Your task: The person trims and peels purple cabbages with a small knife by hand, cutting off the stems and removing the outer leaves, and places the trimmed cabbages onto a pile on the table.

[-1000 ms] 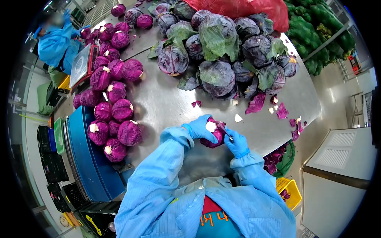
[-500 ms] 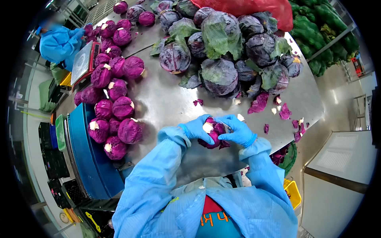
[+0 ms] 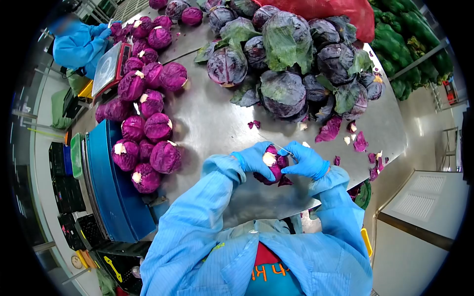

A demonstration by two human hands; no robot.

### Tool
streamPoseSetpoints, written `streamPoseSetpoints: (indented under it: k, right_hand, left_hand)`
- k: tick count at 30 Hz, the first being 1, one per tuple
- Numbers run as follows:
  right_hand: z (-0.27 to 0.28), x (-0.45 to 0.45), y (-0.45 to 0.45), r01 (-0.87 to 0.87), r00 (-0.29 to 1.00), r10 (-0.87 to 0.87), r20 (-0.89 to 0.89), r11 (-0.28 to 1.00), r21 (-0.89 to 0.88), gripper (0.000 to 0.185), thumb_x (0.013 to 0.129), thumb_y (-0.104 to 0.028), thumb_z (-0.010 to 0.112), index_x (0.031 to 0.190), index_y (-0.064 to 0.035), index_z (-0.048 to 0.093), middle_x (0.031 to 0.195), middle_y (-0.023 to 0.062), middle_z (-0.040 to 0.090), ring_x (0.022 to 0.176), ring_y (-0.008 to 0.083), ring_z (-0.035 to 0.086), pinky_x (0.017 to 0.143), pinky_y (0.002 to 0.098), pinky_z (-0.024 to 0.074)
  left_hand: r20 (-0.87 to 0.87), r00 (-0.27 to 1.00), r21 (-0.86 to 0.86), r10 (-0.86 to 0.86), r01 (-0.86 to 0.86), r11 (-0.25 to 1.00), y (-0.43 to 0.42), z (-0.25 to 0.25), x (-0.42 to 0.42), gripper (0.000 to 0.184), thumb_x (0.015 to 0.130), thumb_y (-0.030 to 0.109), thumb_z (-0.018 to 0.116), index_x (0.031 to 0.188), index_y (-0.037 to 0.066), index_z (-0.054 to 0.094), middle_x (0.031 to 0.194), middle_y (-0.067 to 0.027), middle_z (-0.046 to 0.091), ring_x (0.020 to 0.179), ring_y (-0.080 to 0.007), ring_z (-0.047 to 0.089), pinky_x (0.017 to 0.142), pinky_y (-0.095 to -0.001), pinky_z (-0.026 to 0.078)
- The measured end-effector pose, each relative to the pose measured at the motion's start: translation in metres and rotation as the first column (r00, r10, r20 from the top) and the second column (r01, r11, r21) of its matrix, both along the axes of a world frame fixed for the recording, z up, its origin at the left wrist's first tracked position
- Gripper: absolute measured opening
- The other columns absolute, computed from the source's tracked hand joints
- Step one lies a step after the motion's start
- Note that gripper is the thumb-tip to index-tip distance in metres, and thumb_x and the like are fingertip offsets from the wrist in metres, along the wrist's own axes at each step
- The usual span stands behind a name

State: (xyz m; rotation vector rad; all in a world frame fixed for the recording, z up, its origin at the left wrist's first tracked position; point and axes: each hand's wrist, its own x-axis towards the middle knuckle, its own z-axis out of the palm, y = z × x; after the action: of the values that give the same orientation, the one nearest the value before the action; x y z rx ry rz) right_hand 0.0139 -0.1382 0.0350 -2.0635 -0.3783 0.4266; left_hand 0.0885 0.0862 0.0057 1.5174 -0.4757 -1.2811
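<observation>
My left hand (image 3: 256,160), in a blue glove, is wrapped round the left side of a small purple cabbage (image 3: 269,170) with a pale cut stem facing up. My right hand (image 3: 305,162), also gloved, is closed at the cabbage's right side. A thin knife (image 3: 276,145) juts from its fingers, the blade pointing up and left over the cabbage; the handle is hidden in the glove. A loose purple leaf (image 3: 285,181) hangs at the cabbage's lower right. The cabbage is just above the near part of the steel table (image 3: 212,118).
Peeled purple cabbages (image 3: 165,157) line the table's left side, beside a scale (image 3: 109,69) and a blue bin (image 3: 111,182). Cabbages with outer leaves (image 3: 283,93) are heaped at the back before a red sack (image 3: 335,12). Leaf scraps (image 3: 328,129) lie right. Another person (image 3: 79,47) stands far left.
The view has shifted slightly. My right hand has drawn a little away from the cabbage's top, and the thin blade now shows between my hands. My left hand keeps its hold.
</observation>
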Motion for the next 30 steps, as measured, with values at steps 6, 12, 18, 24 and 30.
streamPoseSetpoints:
  k: [6, 12, 18, 24, 30]
  right_hand:
    - [0.004, 0.015, -0.003, -0.208, 0.978, 0.206, -0.032, 0.957, -0.201, 0.041, 0.073, -0.029, 0.08, 0.101, -0.0059, 0.06, 0.09, 0.0093, 0.053, 0.081, 0.0243, 0.054, 0.073, 0.0354, 0.046]
    - [0.013, 0.001, 0.0, -0.031, 0.994, 0.02, -0.107, 0.994, -0.108, 0.041, 0.071, -0.026, 0.081, 0.102, -0.0077, 0.061, 0.097, 0.0102, 0.055, 0.087, 0.0258, 0.056, 0.078, 0.0338, 0.047]
    - [0.011, 0.002, 0.0, -0.036, 0.999, 0.038, 0.012, 0.992, -0.12, 0.046, 0.07, -0.024, 0.082, 0.107, -0.0102, 0.06, 0.1, 0.0096, 0.058, 0.093, 0.0284, 0.058, 0.084, 0.0344, 0.0464]
    - [0.014, 0.002, 0.001, -0.048, 0.999, 0.048, -0.008, 0.955, -0.292, 0.046, 0.07, -0.027, 0.083, 0.106, -0.0105, 0.06, 0.099, 0.0074, 0.058, 0.09, 0.0283, 0.058, 0.081, 0.0375, 0.0458]
    - [-0.003, -0.017, 0.006, 0.154, 0.983, -0.159, -0.093, 0.986, -0.066, 0.043, 0.069, -0.028, 0.083, 0.1, -0.0103, 0.06, 0.087, 0.0077, 0.057, 0.077, 0.0266, 0.058, 0.07, 0.0347, 0.0479]
  left_hand:
    - [0.159, 0.977, 0.042, -0.143, 0.138, 0.99, -0.009, 0.008, 0.006, 0.079, 0.049, 0.023, 0.091, 0.115, 0.001, 0.053, 0.108, -0.0126, 0.06, 0.098, -0.0188, 0.058, 0.082, -0.0329, 0.051]
    - [0.305, 0.943, -0.009, -0.133, 0.143, 0.99, -0.011, -0.009, 0.006, 0.066, 0.049, 0.024, 0.091, 0.101, 0.003, 0.056, 0.093, -0.0104, 0.064, 0.082, -0.0174, 0.061, 0.07, -0.0332, 0.053]
    - [0.272, 0.956, -0.035, -0.113, 0.127, 0.991, -0.012, -0.008, 0.007, 0.059, 0.05, 0.025, 0.089, 0.095, 0.002, 0.058, 0.086, -0.0115, 0.065, 0.076, -0.0171, 0.062, 0.064, -0.0334, 0.053]
    - [0.274, 0.953, 0.003, -0.128, 0.133, 0.991, -0.013, -0.008, 0.005, 0.06, 0.05, 0.027, 0.088, 0.096, 0.002, 0.059, 0.085, -0.0122, 0.066, 0.074, -0.0178, 0.063, 0.065, -0.0338, 0.053]
    - [0.302, 0.941, 0.009, -0.149, 0.153, 0.988, -0.012, -0.007, 0.009, 0.064, 0.048, 0.026, 0.09, 0.1, 0.003, 0.06, 0.091, -0.011, 0.067, 0.08, -0.0177, 0.063, 0.07, -0.0338, 0.053]
